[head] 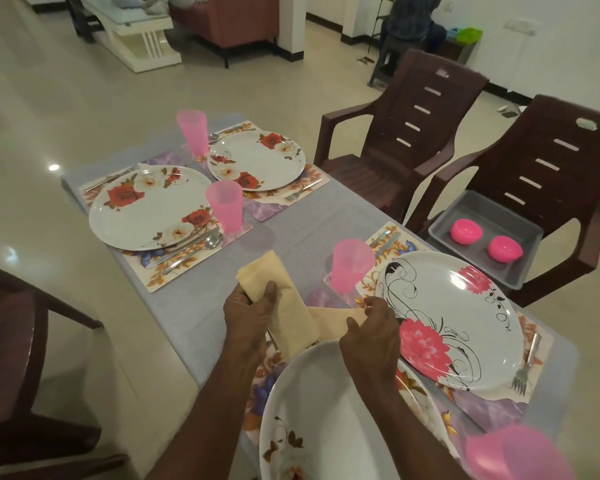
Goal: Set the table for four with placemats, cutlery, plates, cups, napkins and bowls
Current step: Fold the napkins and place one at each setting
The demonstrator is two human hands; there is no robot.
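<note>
Four floral placemats lie on the grey-clothed table [291, 220], each with a white flowered plate, a pink cup and cutlery. My left hand [248, 315] grips a stack of folded cream napkins [281, 289] above the table's middle. My right hand [373, 329] pinches the end of one napkin [329, 322] that trails from the stack, just beside the pink-flowered plate [451, 320]. The near plate [323, 420] lies under my forearms. A pink cup [350, 265] stands just beyond my right hand.
Two brown plastic chairs [406, 133] stand at the table's right side. On the nearer chair's seat sits a grey tray [482, 237] holding two pink bowls [466, 231]. A dark chair [21, 358] is at the left. A person sits far back.
</note>
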